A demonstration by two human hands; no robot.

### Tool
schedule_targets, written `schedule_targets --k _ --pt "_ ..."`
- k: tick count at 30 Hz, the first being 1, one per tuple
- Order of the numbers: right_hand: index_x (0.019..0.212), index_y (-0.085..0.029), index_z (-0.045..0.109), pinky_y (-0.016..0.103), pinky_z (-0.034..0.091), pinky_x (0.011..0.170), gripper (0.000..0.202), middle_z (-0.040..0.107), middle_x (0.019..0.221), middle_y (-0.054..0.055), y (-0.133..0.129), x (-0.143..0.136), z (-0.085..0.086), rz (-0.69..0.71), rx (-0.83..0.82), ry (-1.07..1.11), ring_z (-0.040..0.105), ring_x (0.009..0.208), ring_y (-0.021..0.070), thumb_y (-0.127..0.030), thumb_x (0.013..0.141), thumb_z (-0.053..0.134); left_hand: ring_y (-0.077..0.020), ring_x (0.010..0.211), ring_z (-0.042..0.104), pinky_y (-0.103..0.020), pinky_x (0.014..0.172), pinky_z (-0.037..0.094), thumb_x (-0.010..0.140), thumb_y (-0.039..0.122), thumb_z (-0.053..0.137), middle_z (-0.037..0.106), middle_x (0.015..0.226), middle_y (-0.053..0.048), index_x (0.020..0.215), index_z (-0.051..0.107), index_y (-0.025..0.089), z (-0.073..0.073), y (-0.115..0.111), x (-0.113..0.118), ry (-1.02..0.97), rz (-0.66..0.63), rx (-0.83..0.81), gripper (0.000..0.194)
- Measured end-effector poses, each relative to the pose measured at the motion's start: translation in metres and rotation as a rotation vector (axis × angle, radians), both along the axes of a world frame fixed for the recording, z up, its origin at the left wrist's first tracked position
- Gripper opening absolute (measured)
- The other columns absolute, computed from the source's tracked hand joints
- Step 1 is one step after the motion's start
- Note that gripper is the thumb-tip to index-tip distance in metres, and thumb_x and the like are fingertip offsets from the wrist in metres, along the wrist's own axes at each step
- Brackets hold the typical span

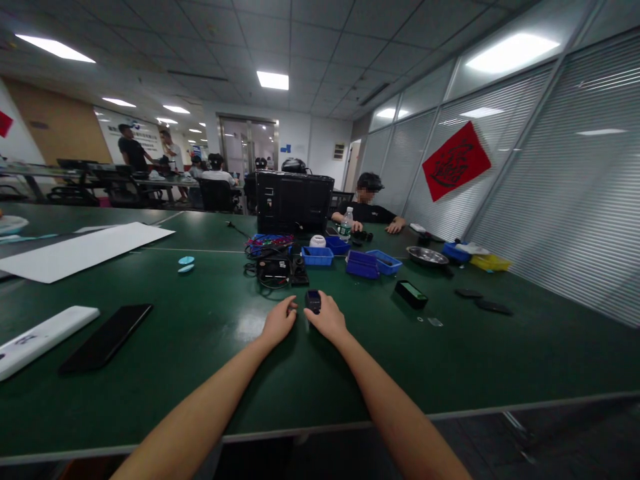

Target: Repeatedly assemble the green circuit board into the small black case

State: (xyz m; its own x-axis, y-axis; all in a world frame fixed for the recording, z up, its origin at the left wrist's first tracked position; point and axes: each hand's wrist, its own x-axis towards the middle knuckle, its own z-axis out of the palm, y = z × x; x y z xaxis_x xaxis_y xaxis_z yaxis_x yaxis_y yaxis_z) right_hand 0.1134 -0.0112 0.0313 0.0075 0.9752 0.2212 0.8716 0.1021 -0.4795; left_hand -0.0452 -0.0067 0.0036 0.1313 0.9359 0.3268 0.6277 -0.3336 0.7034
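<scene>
On the green table, my right hand (327, 319) is closed around the right side of a small black device with a dark screen (313, 301). The device's exact kind is too small to make out. My left hand (281, 321) rests just left of it, apart from it, with loosely bent fingers and nothing visible in them. Beyond the hands lie a black boxy unit with cables (273, 268) and a blue tray (317, 256). A white ball with red stitching (317, 241) sits behind that tray.
A large black monitor-like panel (295, 200) stands behind the trays. To the right are a purple-blue bin (363, 265), a black box with green inside (411, 293) and a metal pan (427, 255). Across the table sits a person (370, 212) near a water bottle (346, 225). A black slab (106, 338) lies left.
</scene>
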Motion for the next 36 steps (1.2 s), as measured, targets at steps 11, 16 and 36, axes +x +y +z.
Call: schedule_targets --k 11,16,36 --pt "0.129 -0.013 0.031 0.035 0.040 0.079 0.062 0.052 0.113 0.015 0.000 0.001 0.004 -0.105 -0.055 -0.138 0.049 0.103 0.0263 -0.039 0.075 0.045 -0.0137 0.085 0.058 -0.025 0.081 0.043 0.073 0.016 0.047 0.065 0.095 -0.004 0.107 0.057 0.017 -0.002 0.001 -0.001 0.001 -0.012 -0.016 0.035" --pt "0.128 -0.012 0.033 0.036 0.042 0.077 0.061 0.052 0.113 0.016 0.007 0.013 0.005 -0.170 -0.058 -0.147 0.050 0.101 0.0272 -0.040 0.076 0.045 -0.0132 0.084 0.058 -0.024 0.080 0.042 0.074 0.017 0.046 0.064 0.096 -0.003 0.107 0.057 0.017 0.000 0.000 -0.001 0.013 -0.019 -0.031 0.035" --pt "0.107 -0.011 0.048 0.041 0.043 0.074 0.044 0.053 0.106 0.019 0.034 0.103 -0.005 -0.612 -0.014 -0.112 0.048 0.102 0.0302 -0.045 0.079 0.043 -0.0131 0.079 0.058 -0.025 0.077 0.044 0.075 0.021 0.046 0.064 0.093 -0.003 0.105 0.057 0.017 0.000 -0.007 -0.009 0.063 -0.095 -0.022 0.033"
